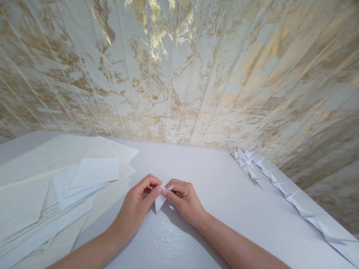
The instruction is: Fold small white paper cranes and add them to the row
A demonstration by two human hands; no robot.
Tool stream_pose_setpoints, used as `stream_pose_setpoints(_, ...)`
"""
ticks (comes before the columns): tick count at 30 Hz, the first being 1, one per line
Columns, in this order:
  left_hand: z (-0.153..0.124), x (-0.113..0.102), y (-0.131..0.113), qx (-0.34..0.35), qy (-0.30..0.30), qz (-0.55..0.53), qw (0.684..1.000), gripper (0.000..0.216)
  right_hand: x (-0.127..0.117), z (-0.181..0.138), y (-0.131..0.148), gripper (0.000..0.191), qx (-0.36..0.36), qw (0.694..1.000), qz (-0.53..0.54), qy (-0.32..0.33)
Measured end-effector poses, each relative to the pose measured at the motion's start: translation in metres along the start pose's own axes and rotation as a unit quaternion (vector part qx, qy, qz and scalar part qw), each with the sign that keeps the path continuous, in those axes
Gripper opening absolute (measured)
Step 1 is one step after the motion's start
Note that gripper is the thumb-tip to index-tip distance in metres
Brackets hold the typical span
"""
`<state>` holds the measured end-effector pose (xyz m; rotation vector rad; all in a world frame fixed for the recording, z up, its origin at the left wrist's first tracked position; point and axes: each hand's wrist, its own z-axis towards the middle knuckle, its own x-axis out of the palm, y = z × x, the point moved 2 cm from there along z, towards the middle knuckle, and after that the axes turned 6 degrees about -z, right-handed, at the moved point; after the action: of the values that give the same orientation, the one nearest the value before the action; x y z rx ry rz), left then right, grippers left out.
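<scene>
My left hand (137,206) and my right hand (183,200) meet over the middle of the white table (213,186). Together they pinch a small folded piece of white paper (160,201). Its pointed lower part hangs below the fingertips, just above the tabletop. Thumbs and forefingers of both hands press on the paper's upper edge, and part of the paper is hidden behind the fingers.
A loose pile of white paper sheets (70,183) lies at the left, with small cut rectangles (95,172) on top. A long row of folded white paper pieces (283,186) runs along the table's right edge. A gold-patterned wall (179,71) stands behind.
</scene>
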<state>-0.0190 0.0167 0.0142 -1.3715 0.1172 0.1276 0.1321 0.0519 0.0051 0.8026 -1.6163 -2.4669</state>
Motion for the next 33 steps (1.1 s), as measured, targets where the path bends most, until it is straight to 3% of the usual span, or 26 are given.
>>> stream_pose_setpoints(9,0.0014,-0.0014,-0.0012,0.027,-0.007,-0.007,1.000,0.019,-0.0011,-0.0003,-0.0018,0.045,0.000,1.000,0.002,-0.017)
stream_pose_setpoints(33,-0.0001,0.0012,0.0011,-0.008,0.022,-0.030,0.999,0.021,-0.0045,-0.0009,0.0028,0.033,-0.015,0.998,-0.044,-0.039)
